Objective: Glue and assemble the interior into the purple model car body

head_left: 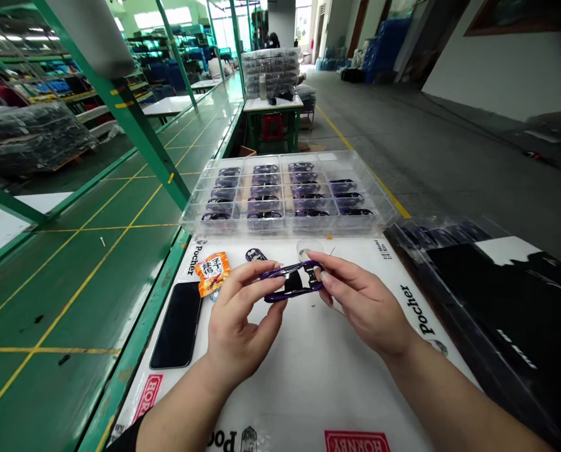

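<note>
Left hand (242, 320) and right hand (367, 307) pinch a purple plastic frame (292, 280) above a white printed mat (318, 392).

The frame is gripped at opposite ends between thumbs and fingertips, with neither hand spread. Just past it on the mat, a second purple piece (255, 255) and a clear round piece (308, 248) are laid. Toward the mat's left edge, a snack packet (213, 274) and a black smartphone (176, 325) are placed. Beyond the mat's far edge, a clear compartment tray (379, 216) is seen, its cells already filled with purple frames (264, 191). Farther past the mat, a wrapped stack of trays (271, 72) is stacked on a table (273, 104).
</note>
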